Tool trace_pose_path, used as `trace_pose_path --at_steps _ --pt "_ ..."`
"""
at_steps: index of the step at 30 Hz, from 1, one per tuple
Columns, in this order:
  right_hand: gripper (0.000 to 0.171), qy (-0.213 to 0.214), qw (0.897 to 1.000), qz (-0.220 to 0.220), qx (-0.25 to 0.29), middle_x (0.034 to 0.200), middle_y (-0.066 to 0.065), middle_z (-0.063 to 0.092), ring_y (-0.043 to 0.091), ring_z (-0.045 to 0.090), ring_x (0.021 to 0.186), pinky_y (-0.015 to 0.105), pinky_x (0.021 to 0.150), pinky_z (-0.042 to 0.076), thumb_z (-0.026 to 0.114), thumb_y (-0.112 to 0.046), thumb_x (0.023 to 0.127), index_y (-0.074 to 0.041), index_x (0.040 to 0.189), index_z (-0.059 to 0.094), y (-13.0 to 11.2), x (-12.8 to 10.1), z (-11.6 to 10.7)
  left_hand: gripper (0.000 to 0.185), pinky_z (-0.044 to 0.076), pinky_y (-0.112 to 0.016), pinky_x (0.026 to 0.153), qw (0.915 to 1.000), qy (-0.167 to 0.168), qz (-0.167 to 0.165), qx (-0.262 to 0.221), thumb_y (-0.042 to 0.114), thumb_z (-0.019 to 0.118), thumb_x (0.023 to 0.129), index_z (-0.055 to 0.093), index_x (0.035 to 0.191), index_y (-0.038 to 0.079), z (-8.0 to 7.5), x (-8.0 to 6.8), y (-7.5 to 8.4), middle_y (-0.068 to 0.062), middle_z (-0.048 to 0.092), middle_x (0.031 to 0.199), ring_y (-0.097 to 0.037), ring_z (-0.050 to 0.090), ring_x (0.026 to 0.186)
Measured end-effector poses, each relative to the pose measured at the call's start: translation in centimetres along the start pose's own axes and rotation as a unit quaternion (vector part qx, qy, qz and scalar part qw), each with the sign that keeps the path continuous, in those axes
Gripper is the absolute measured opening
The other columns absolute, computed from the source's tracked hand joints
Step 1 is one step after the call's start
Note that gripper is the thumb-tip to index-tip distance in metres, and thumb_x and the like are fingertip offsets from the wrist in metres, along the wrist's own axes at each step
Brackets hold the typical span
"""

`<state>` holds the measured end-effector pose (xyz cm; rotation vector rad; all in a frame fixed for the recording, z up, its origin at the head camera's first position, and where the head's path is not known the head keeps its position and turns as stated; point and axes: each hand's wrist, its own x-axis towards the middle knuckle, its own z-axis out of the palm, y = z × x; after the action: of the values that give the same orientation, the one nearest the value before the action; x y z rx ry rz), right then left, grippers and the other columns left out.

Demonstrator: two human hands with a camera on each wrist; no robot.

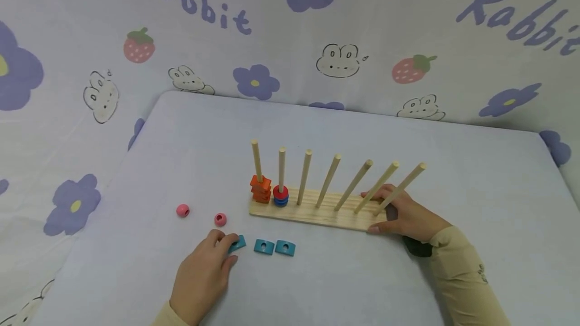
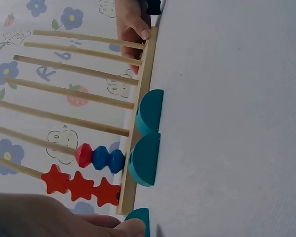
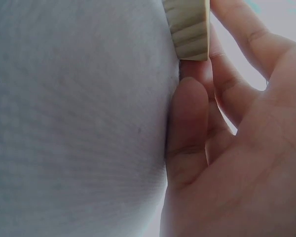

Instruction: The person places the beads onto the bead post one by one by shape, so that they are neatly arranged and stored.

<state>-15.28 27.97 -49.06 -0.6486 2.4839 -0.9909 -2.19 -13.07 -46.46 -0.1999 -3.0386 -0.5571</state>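
Left hand (image 1: 206, 270) pinches leftmost teal half-disc (image 1: 237, 243) on the counter (image 1: 476, 200), fingertips on it. Right hand (image 1: 403, 215) grips the right end of the wooden peg board (image 1: 312, 210).

Peg board (image 1: 317, 213) mid-table; three half-round blocks (image 1: 264, 246) before it; two beads (image 1: 183, 210) left of board.

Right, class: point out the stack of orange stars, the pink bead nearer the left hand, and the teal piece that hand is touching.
Orange stars (image 1: 261, 189), head view, middle of the stack.
Pink bead (image 1: 220, 219), head view, its top by the hole.
Teal piece (image 1: 237, 243), head view, its uncovered right half.
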Motion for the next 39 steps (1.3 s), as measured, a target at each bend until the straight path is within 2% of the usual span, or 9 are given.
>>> trace_pose_path --at_steps 7,13,16,19,21,24,28,33,39 --pt "0.066 0.000 1.000 -0.007 0.012 0.129 0.003 0.046 0.035 0.029 0.128 0.062 0.102 0.019 0.080 -0.040 0.074 -0.028 0.133 0.052 -0.2 0.1 0.2 0.039 0.056 -0.031 0.067 0.9996 0.013 -0.024 -0.002 0.012 0.081 0.076 0.065 0.110 0.008 1.0 -0.2 -0.6 -0.005 0.057 0.095 -0.013 0.054 0.075" --pt "0.069 -0.004 1.000 -0.002 0.013 0.129 0.002 0.045 0.035 0.029 0.128 0.063 0.103 0.018 0.080 -0.040 0.074 -0.027 0.135 0.051 -0.5 0.2 0.2 0.031 0.053 -0.025 0.060 0.9973 0.016 -0.064 -0.033 0.015 0.079 0.079 0.067 0.107 0.011 1.1 -0.4 -0.6 -0.003 0.060 0.096 -0.010 0.053 0.068" --pt "0.070 -0.004 1.000 -0.002 0.009 0.129 -0.001 0.046 0.033 0.029 0.129 0.062 0.103 0.019 0.080 -0.041 0.074 -0.026 0.136 0.051 -0.5 0.3 0.1 0.037 0.046 -0.019 0.054 0.9967 0.036 -0.059 -0.042 0.020 0.079 0.079 0.064 0.112 0.014 0.6 -0.2 -0.1 0.000 0.061 0.095 -0.006 0.048 0.064" --pt "0.070 -0.003 1.000 -0.005 0.008 0.129 -0.001 0.046 0.033 0.029 0.129 0.061 0.103 0.018 0.080 -0.042 0.074 -0.026 0.136 0.051 -0.5 0.3 0.1 0.042 0.039 -0.015 0.049 0.9943 0.087 -0.019 -0.059 0.022 0.081 0.078 0.061 0.114 0.014 -0.4 0.4 0.8 0.002 0.061 0.092 -0.004 0.044 0.061" --pt "0.069 -0.003 1.000 -0.005 0.009 0.129 0.001 0.046 0.034 0.029 0.129 0.062 0.103 0.018 0.080 -0.042 0.074 -0.026 0.135 0.051 -0.4 0.3 0.1 0.043 0.035 -0.013 0.047 0.9891 0.125 0.017 -0.076 0.022 0.081 0.078 0.059 0.114 0.014 -1.2 0.9 1.4 0.002 0.061 0.092 -0.004 0.044 0.061" --pt "0.066 -0.003 1.000 -0.008 0.006 0.129 0.003 0.045 0.034 0.030 0.128 0.062 0.103 0.019 0.080 -0.042 0.074 -0.027 0.133 0.052 -0.3 0.3 0.1 0.038 0.032 -0.012 0.046 0.9742 0.179 0.078 -0.113 0.019 0.079 0.080 0.060 0.112 0.011 -2.6 2.0 2.4 0.000 0.063 0.094 -0.006 0.047 0.062" --pt "0.062 -0.001 1.000 -0.017 -0.002 0.128 0.004 0.046 0.032 0.034 0.125 0.059 0.102 0.021 0.079 -0.042 0.075 -0.027 0.128 0.053 -0.3 0.3 0.2 0.031 0.030 -0.012 0.045 0.9507 0.228 0.146 -0.152 0.022 0.071 0.087 0.061 0.112 0.007 -4.5 3.7 3.7 -0.003 0.063 0.097 -0.010 0.050 0.063" --pt "0.062 0.000 1.000 -0.014 -0.005 0.128 0.003 0.046 0.033 0.033 0.127 0.060 0.102 0.021 0.078 -0.043 0.076 -0.027 0.129 0.053 -0.4 0.3 0.2 0.030 0.039 -0.018 0.047 0.9232 0.275 0.203 -0.176 0.018 0.070 0.087 0.061 0.111 0.003 -6.6 6.2 5.7 -0.007 0.063 0.097 -0.013 0.052 0.062" --pt "0.068 -0.002 1.000 -0.005 -0.003 0.130 0.002 0.045 0.035 0.029 0.129 0.064 0.102 0.020 0.078 -0.042 0.076 -0.024 0.135 0.051 -0.7 0.2 0.2 0.034 0.044 -0.023 0.049 0.9077 0.300 0.235 -0.175 0.014 0.072 0.086 0.060 0.116 0.004 -8.6 9.1 8.0 -0.008 0.062 0.093 -0.015 0.052 0.059"
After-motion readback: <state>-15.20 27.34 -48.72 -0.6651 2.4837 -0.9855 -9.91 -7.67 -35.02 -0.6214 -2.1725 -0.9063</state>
